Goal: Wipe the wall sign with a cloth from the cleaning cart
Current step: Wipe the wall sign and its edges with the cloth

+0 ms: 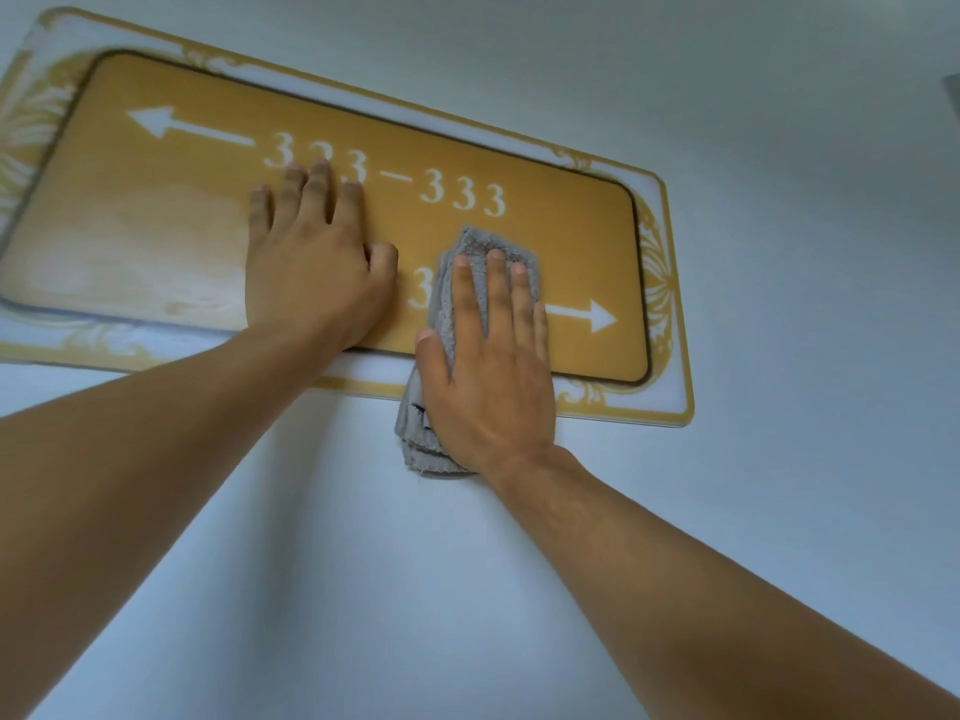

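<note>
White wall (727, 511) carries the golden sign (156, 210) (arrows and numbers printed on it). On the sign's middle the left hand (311, 267) rests flat, fingers straight. At the sign's lower edge the right hand (493, 366), fingers straight, presses the grey cloth (467, 246).

wall sign (171, 215): its left end runs off the picture's left edge; the ornament there is blurred.
upper number row: the left hand (311, 272) covers part of the first group of digits.
lower number row: only one digit shows, between the hands; the rest lies behind the left hand and the grey cloth (470, 246).
grey cloth: its middle is hidden under the right hand (488, 376).
grey object (951, 93): cut off by the right edge, too little to identify.
</note>
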Available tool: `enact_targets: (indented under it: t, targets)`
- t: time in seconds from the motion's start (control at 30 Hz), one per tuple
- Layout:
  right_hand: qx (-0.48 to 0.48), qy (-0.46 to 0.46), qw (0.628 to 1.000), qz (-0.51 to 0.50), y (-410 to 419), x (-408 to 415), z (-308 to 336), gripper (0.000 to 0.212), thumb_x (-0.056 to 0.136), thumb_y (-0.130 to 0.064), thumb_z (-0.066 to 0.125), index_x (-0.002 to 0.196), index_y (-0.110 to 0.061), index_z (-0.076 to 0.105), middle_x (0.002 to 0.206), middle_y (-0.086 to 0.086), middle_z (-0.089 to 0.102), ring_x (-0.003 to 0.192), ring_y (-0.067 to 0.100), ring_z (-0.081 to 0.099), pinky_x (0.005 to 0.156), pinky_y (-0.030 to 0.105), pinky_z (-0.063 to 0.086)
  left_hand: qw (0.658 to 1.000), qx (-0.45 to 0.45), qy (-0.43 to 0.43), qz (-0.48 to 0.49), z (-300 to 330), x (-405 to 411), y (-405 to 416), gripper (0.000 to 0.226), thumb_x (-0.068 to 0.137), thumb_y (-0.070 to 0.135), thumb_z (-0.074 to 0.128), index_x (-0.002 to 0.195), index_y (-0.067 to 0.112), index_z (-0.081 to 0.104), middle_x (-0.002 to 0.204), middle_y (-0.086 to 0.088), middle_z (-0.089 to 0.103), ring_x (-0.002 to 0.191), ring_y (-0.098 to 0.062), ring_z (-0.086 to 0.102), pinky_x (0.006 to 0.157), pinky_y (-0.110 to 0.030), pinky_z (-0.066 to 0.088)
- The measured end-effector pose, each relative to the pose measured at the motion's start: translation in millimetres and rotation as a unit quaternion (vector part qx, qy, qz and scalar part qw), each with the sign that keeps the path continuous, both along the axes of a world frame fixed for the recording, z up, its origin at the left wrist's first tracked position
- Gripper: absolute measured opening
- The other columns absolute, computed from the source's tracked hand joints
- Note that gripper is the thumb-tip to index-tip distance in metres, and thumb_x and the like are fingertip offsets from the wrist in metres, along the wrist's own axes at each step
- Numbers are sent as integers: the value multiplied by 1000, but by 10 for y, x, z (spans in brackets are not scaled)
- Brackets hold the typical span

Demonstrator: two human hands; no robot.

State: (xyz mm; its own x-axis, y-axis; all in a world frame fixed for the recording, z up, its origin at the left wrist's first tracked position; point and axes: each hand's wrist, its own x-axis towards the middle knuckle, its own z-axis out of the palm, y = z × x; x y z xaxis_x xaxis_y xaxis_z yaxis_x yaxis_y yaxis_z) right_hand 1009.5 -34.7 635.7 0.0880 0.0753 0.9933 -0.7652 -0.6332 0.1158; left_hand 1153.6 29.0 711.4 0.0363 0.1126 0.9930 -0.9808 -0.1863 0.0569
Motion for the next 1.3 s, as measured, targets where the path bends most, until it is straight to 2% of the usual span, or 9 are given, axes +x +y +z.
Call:
enact_targets:
  t: [0.17,0.37,0.5,0.6,0.77,0.9,1.03,1.17,1.3]
  targets:
    - [8,58,998,-31,17,-63,9,67,100,-47,21,158,-22,-1,165,7,-9,150,22,-15,120,49,3,999,22,6,23,-31,-27,-1,72,85,40,26,151,10,32,161,-18,26,150,-34,17,122,-53,10]
    - [-17,89,996,-24,28,-21,164,66,99,-48,20,158,-24,-1,165,4,-10,149,21,-18,121,49,0,998,45,15,39,-48,-49,18,74,86,41,23,154,12,27,164,-16,20,152,-32,13,123,-51,8]
    - [-34,116,993,3,29,15,358,66,99,-49,22,157,-28,0,165,1,-11,149,18,-19,120,48,-2,998,41,0,55,-21,-52,106,68,83,41,32,142,11,43,156,-17,36,145,-34,29,118,-52,21]
    - [-44,117,992,28,19,30,520,67,97,-50,23,158,-28,3,165,0,-9,149,17,-18,120,46,-4,998,24,-7,52,73,-42,197,64,80,40,39,136,11,49,152,-17,41,138,-35,37,116,-52,25]
    - [-42,94,994,44,48,115,874,69,97,-54,21,157,-26,3,165,2,-8,150,19,-14,120,47,-3,998,30,19,59,185,40,306,71,81,43,34,146,14,40,158,-14,32,146,-30,27,121,-48,17]
    - [-35,66,995,60,95,280,1129,71,95,-56,17,157,-25,4,165,3,-7,150,20,-14,119,49,-1,995,33,-2,92,222,261,379,70,82,47,29,145,18,42,157,-13,34,147,-27,25,122,-47,15]
    - [-38,69,995,63,117,348,1334,71,94,-54,17,157,-25,4,165,4,-6,150,20,-13,120,47,-1,993,22,-27,111,264,386,389,66,82,49,30,139,21,50,147,-12,46,142,-26,34,121,-49,16]
    - [-32,66,994,75,138,412,1498,70,94,-55,20,157,-27,5,165,2,-5,150,18,-13,120,46,-3,993,-14,-25,115,449,486,414,50,81,45,36,117,19,61,123,-12,60,118,-31,52,115,-54,26]
    - [-23,45,996,76,164,469,1674,71,94,-55,24,157,-28,7,165,1,-4,150,17,-12,121,44,-5,996,-35,-15,82,653,565,466,62,84,45,35,138,17,49,139,-16,52,129,-34,45,118,-49,24]
